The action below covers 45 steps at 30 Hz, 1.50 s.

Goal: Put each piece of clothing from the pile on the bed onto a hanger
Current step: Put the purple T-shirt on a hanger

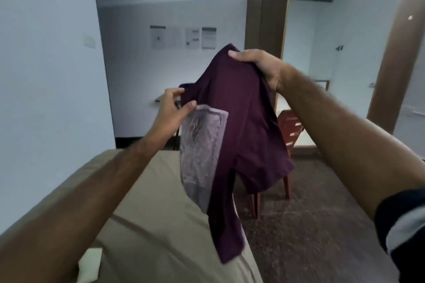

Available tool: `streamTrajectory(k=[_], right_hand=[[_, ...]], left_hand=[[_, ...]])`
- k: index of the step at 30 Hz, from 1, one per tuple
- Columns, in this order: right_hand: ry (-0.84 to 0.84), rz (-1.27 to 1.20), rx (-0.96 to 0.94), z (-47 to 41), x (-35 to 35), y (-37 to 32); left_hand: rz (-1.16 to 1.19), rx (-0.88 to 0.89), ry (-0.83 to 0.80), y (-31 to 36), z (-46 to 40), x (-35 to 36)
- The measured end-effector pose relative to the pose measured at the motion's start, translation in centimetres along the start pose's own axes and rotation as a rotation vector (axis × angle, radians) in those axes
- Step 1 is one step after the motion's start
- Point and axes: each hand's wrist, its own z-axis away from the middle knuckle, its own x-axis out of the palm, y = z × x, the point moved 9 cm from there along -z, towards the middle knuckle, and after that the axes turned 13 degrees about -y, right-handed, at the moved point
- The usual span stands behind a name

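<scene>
Stretching away below everything else, the bed [147,225] with its tan cover fills the lower left and serves as the landmark. Beyond its far end stands a white wall [138,64] carrying four printed sheets [182,37], and to the bed's right lies dark speckled floor [310,225]. A red-brown wooden chair [290,131] stands on that floor just past the bed's right edge, largely hidden by cloth.

Above the bed's far right corner hangs a dark purple garment [239,126], held clear of the cover, with a pale lilac printed panel [202,145] showing on its left side; its lowest tail dangles over the bed's right edge.

The right hand [259,65], raised highest above the bed, grips the garment's top, fingers curled over the bunched fabric with the thumb on the near side. The left hand [172,108], lower and nearer the bed, pinches the garment's left edge between thumb and loosely bent fingers. A small white item [90,264] lies on the bed's near part.
</scene>
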Motion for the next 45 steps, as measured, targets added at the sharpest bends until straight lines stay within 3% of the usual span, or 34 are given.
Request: streamTrajectory(k=[5, 10, 13, 18, 23, 31, 36, 42, 45], right_hand=[[0.060, 0.138, -0.042, 1.3, -1.7, -2.7], [0.070, 0.169, -0.136, 3.4, -3.4, -4.9], [0.000, 0.252, -0.118, 4.8, -3.7, -5.6], [-0.085, 0.377, -0.186, 6.3, -3.6, -7.4], [-0.037, 0.490, -0.205, 6.7, -3.7, -8.0], [0.160, 0.523, -0.197, 5.6, -4.6, -6.9], [0.222, 0.532, -0.205, 4.7, -4.4, -7.0], [0.266, 0.622, -0.155, 5.5, -8.0, -6.7], [0.251, 0.667, -0.135, 5.2, -8.5, -6.2]], left_hand=[[-0.168, -0.051, -0.089, 1.5, -0.3, 1.8], [0.404, -0.289, -0.465, 0.6, 2.6, 6.0], [0.560, -0.267, -0.702, 2.2, 5.5, 8.4], [0.678, -0.250, -0.720, 3.3, 6.7, 9.1], [0.691, -0.123, -0.760, 5.0, 7.5, 10.4], [0.287, -0.116, -0.665, 5.1, 8.5, 14.2], [0.192, -0.136, -0.536, 2.0, 8.0, 14.3], [0.171, -0.170, -0.047, 0.3, 3.7, 2.4], [0.081, -0.097, 0.049, 4.2, 1.3, -3.6]])
